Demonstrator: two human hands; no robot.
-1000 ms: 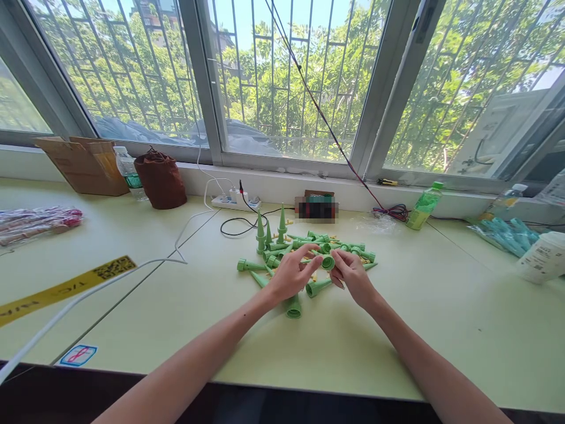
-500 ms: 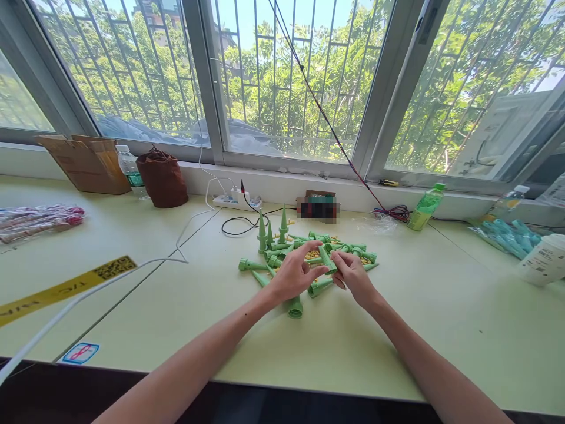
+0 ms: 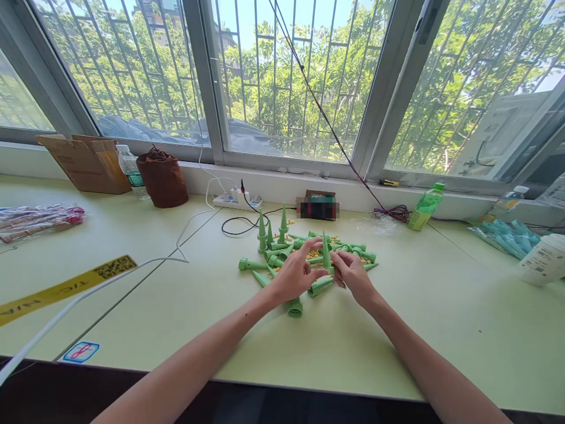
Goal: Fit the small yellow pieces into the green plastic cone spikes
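Observation:
A green plastic watering spike stands almost upright between my hands, its narrow tip upward. My left hand is curled around its left side, the thumb at the spike's base and the index finger arched near its upper part. From the right, the pinched fingertips of my right hand meet the spike low on its side; any small part between them is hidden. Under and around both hands lies a pile of green spikes and caps with small yellow pieces. One spike lies open end forward nearest me.
Several spikes stand upright behind the pile at left. A power strip, black cable and pixelated box sit by the window. A green bottle and white cup are right; a brown pouch is left.
The held spike has swung from tilted, with its open base toward me, to nearly upright with the tip up. Both hands have stayed almost in place.

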